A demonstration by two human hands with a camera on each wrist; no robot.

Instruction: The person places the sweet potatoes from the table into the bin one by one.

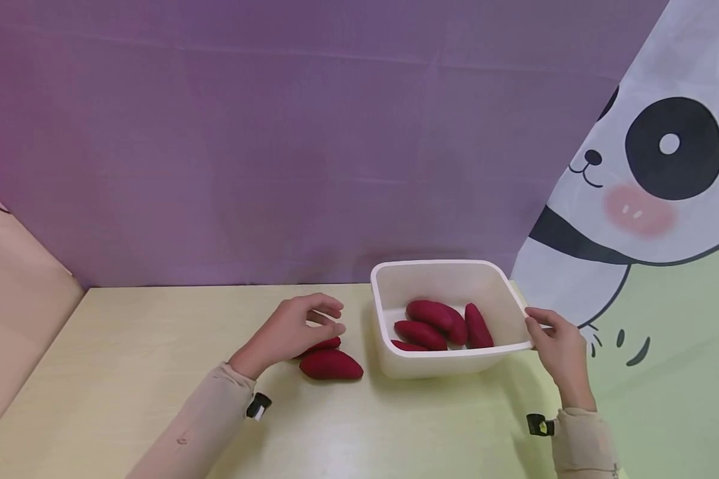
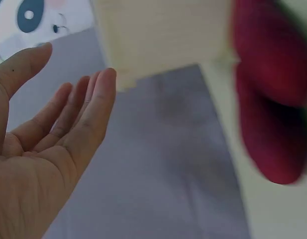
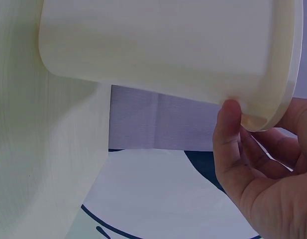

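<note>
A white plastic tub [image 1: 455,366] stands near the table's back right, with several dark red sweet potatoes [image 1: 422,334] inside. My right hand [image 1: 560,346] pinches the tub's right rim between thumb and fingers; the right wrist view shows the thumb under the rim's corner. Left of the tub, a sweet potato [image 1: 331,365] lies on the table, and another [image 1: 329,343] sits behind it, partly hidden by my left hand. That left hand [image 1: 299,326] hovers over them, fingers slightly bent and holding nothing. In the left wrist view, two sweet potatoes [image 2: 272,129] appear blurred beside the hand.
The pale wooden table [image 1: 156,372] meets a purple cloth backdrop [image 1: 245,166] at its back edge. A panda-printed sheet [image 1: 671,219] hangs at the right, close to my right hand. A beige panel [image 1: 18,299] borders the left side.
</note>
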